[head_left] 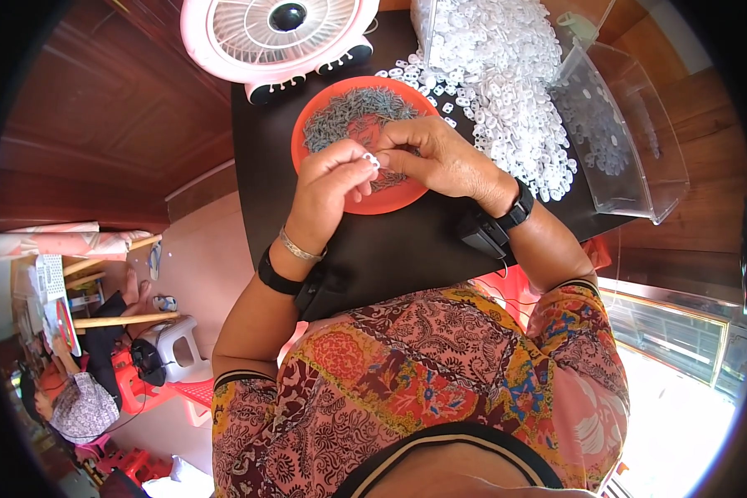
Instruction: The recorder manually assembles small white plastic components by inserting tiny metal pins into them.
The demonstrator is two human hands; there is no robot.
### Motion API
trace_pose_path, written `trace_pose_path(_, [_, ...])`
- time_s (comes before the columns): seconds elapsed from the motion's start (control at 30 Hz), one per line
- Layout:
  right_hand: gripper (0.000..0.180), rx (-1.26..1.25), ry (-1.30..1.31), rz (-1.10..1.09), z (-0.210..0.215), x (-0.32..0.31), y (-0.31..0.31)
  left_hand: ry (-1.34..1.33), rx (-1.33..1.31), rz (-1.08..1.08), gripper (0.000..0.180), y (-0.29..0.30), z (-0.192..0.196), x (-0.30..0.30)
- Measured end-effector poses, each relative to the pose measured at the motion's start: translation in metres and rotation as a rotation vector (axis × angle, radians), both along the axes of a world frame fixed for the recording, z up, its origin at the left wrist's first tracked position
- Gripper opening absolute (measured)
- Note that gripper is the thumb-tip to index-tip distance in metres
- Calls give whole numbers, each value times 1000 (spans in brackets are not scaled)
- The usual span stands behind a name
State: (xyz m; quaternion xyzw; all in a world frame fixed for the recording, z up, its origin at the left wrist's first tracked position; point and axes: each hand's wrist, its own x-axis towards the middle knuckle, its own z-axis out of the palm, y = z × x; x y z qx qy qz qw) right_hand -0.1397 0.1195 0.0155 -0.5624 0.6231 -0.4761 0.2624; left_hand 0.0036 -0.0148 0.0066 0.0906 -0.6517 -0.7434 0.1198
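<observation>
My left hand (327,181) pinches a small white plastic piece with holes (372,160) between thumb and fingers. My right hand (444,158) meets it from the other side, thumb and forefinger pressed together right at the piece. Whatever those right fingertips grip is too small to make out. Both hands are over a round orange-red basin (392,202). Inside the basin lies a heap of thin grey screw-like pieces (340,118), partly hidden by my hands.
Right of the basin, a large pile of similar white pieces (515,108) spreads over the dark table (390,261). A clear plastic bin (635,141) lies beside it. A pink fan (286,50) stands behind at left. Far left, a person (83,402) sits near a grey stool (183,353).
</observation>
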Motion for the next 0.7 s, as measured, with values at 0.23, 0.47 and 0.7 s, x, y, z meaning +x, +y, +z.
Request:
trace_pose_path(0.23, [5,-100,-15,-46,7,6,1,-47,150,10,18,-2,3,0])
trace_pose_path(0.47, [4,-41,-101,-150,16,4,4,-77,-26,105,17,-1,6,1])
trace_pose_path(0.7, [4,-61,-110,-128,16,9,3,-50,-130,71,18,3,0,1])
